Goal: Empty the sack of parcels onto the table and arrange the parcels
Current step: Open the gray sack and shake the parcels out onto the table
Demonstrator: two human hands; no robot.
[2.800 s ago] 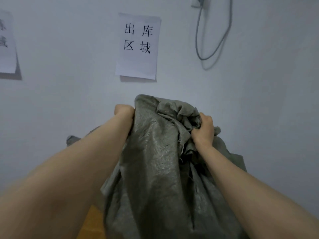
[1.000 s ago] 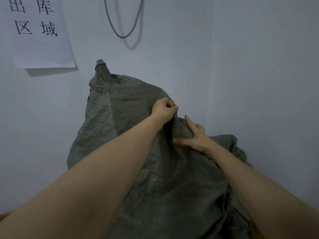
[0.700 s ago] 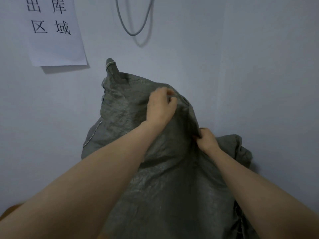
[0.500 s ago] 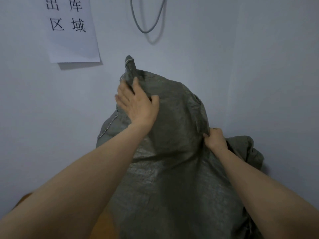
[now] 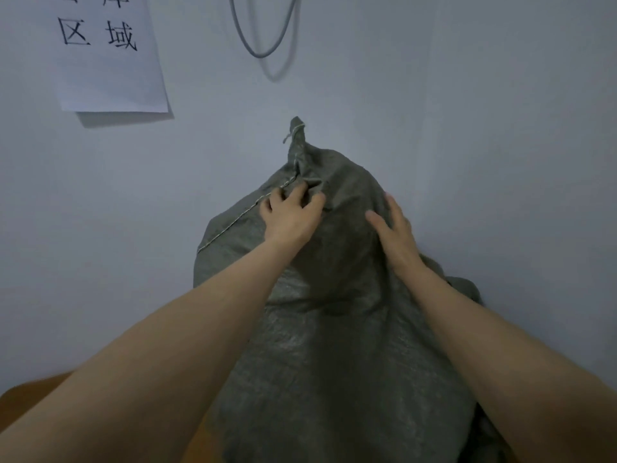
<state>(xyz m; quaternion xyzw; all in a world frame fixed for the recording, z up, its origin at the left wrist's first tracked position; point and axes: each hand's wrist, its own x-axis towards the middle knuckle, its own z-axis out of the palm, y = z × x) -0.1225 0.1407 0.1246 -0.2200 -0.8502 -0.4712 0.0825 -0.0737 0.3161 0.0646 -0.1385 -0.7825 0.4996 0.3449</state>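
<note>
A grey-green woven sack (image 5: 334,345) stands upside down against the wall, its stitched bottom seam and a pointed corner (image 5: 297,135) at the top. My left hand (image 5: 290,218) lies high on the sack just below that corner, its fingertips curling into a fold of the fabric by the seam. Flat against the upper right side of the sack rests my right hand (image 5: 395,232), with its fingers straight. No parcels show; the sack hides whatever is inside or under it.
A brown wooden table (image 5: 30,399) shows at the lower left under the sack. Close behind is a pale wall with a printed paper sign (image 5: 107,55) and a hanging grey cable (image 5: 263,45). A wall corner runs down at the right.
My right hand let go of the fold at the sack's right and moved up to lie flat on it. My left hand's fingers curled into the fabric near the seam.
</note>
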